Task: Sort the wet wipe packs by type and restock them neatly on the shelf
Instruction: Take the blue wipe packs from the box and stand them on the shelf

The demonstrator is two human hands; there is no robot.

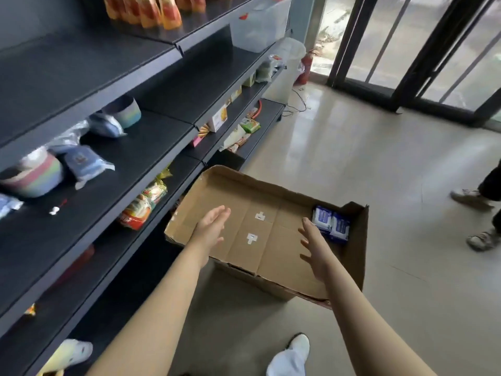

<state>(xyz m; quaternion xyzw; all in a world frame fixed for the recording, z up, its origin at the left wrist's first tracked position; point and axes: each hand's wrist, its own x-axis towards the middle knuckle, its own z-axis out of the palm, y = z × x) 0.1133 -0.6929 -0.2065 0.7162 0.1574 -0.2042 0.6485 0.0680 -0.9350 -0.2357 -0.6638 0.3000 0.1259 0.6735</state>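
The left hand (pixel 210 229) hovers flat over the box (pixel 238 191) floor, fingers straight and close together, holding nothing. The right hand (pixel 315 248) is also over the box, fingers straight and spread, gripping nothing; its forefinger tip lies just beside the wipes (pixel 330 223), though whether it touches them cannot be told. The wipes, two blue-and-white packs, stand side by side at one o'clock from that hand, in the box's right corner against its wall. Between the hands two white tape bits (pixel 252 238) stick to the cardboard. The box sits on the floor (pixel 379 164) just beside the shelf (pixel 122 147). At nine o'clock from the left hand a red-and-green bag (pixel 143 204) lies on a lower board. At ten o'clock, higher up, lie bluish packs (pixel 86 161), too blurred to read, beside a striped bowl (pixel 35 175). At six o'clock from the right hand a white shoe (pixel 295 354) stands on the floor. At three o'clock another person's shoes (pixel 482 240) show near the edge. Glass doors (pixel 406 50) stand at one o'clock, well apart.
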